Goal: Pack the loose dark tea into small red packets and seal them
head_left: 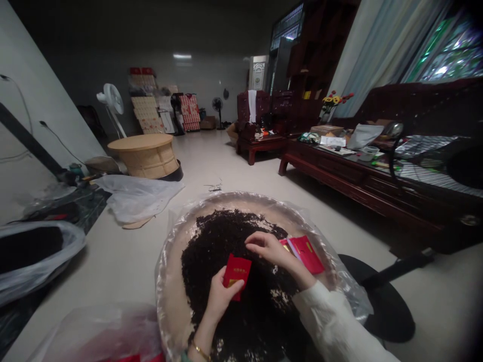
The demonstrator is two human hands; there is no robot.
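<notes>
From the head view, a person's left hand (223, 290) holds a small red packet with gold print (237, 269), thumb across its front, probably to steady it, above dark, loose, leaf-like material (215, 241). The right hand (269, 247) curls narrowly nearby; whether it pinches anything cannot be told. More red packets (307, 254) lie inside the plastic-lined round tray's (166, 271) right rim, seemingly for easy reach.

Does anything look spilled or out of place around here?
Possibly: some thin scraps lie on the pale floor just beyond the plastic-lined round tray. They look spilled because they sit outside it, while the dark, crumbly pile lies inside. I can't tell whether they're the same material.
</notes>
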